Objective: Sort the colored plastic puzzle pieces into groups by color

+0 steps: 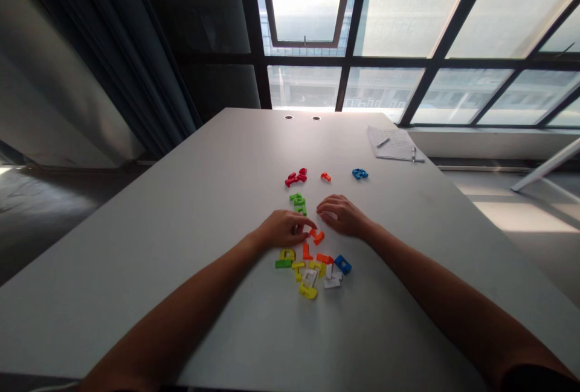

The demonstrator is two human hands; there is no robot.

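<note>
My left hand (284, 228) is low over the table, thumb and forefinger closed at the left end of an orange plastic piece (319, 238). Palm down, my right hand (343, 215) rests on the table just right of it, fingers loosely bent and nothing visible in them. Green pieces (299, 202) lie beyond my left hand's fingers. Closer to me is a mixed pile: more orange pieces (307, 252), yellow pieces (308, 291), white pieces (332, 283), a blue piece (343, 264) and a green piece (283, 264).
Farther out lie a red cluster (296, 177), a single orange piece (325, 177) and a blue cluster (360, 174). Paper sheets (394, 143) with two pens are at the white table's (217, 162) far right edge. Two round holes are near its far edge.
</note>
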